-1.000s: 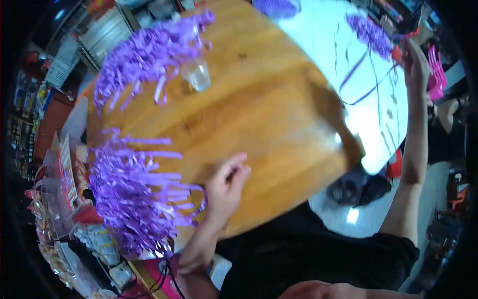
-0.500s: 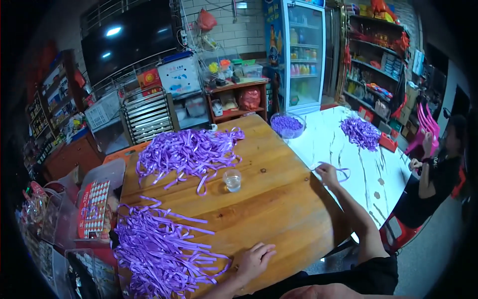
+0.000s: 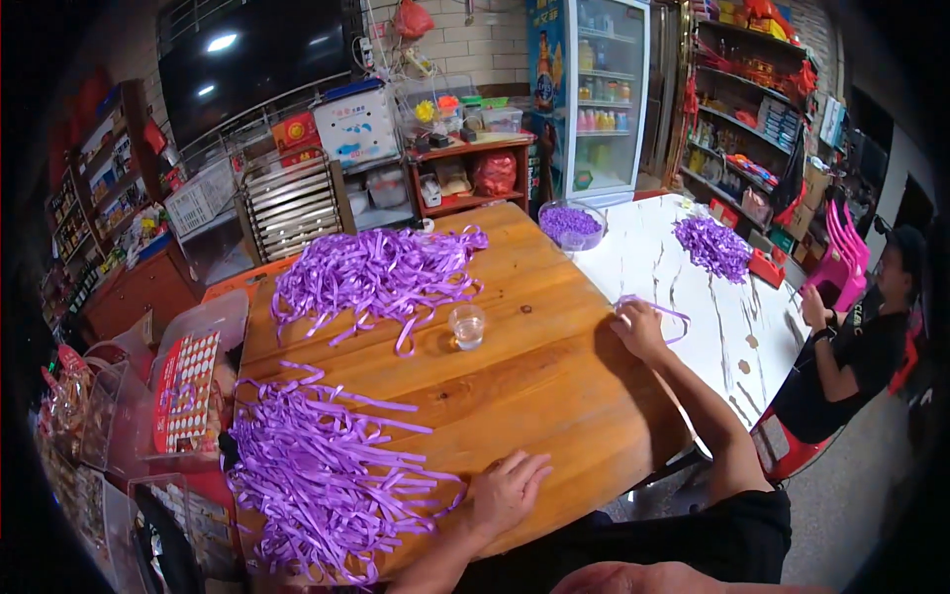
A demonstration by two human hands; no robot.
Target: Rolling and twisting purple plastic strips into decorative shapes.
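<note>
I observe two hands at a wooden desk point(image 3: 584, 396). The left hand point(image 3: 507, 493) lies near the front edge, fingers loosely curled and partly spread, holding nothing; it sits just beside the strand ends of the front ribbon pile point(image 3: 327, 475). The right hand point(image 3: 641, 330) is at the far right edge, fingers bent and closed on a purple ribbon point(image 3: 685, 325), which loops out over the adjoining white desk point(image 3: 648, 220). I locate a second, rear ribbon pile point(image 3: 376, 277) beyond the front one, with a clear cup point(image 3: 467, 329) to its right. The white desk carries a smaller purple heap point(image 3: 714, 247), and a red box point(image 3: 767, 265) beside it.
</note>
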